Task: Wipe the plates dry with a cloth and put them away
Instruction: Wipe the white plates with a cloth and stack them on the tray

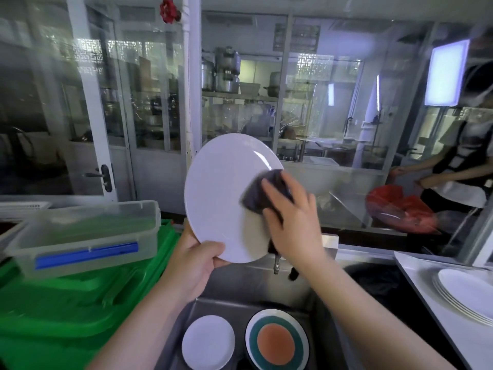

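I have the sink (314,311) below me as the catch-all: anything that drips or slips off falls into it, which I take to be why I work over it. On the counter to my right sits the stack (464,297) of white plates, presumably the dried ones, close enough to reach without stepping.

The plate (218,193) I am drying is held up above the sink, tilted nearly upright with its face toward me, so the whole surface is open to the wiping hand. In the basin wait a small white plate (208,341) and a banded plate (277,343), side by side, I judge not yet dried.

My left hand (194,263) grips the plate's lower rim, thumb on the face. My right hand (290,222), blurred, presses the dark cloth (262,193) flat against the plate's right side, fingers spread over it.
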The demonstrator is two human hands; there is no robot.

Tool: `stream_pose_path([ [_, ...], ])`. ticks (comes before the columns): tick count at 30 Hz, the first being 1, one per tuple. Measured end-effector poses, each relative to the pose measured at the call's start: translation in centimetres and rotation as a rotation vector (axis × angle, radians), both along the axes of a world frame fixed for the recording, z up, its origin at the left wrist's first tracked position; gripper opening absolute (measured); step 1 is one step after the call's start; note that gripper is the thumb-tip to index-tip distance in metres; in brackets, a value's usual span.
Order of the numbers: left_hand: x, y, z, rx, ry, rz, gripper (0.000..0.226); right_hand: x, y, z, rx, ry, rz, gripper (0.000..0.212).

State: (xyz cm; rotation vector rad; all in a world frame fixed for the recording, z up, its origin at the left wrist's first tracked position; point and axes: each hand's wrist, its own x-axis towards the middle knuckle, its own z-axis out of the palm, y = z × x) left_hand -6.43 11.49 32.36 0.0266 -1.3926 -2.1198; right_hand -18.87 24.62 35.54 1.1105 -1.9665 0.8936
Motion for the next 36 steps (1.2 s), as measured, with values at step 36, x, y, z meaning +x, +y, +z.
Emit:
stream_pose_path([
  [36, 1.5, -0.7, -1.5, -0.315, -0.244, -0.072, 0.051, 0.1, -3.4, 1.5, -0.203, -0.196, 0.018, 0.05],
])
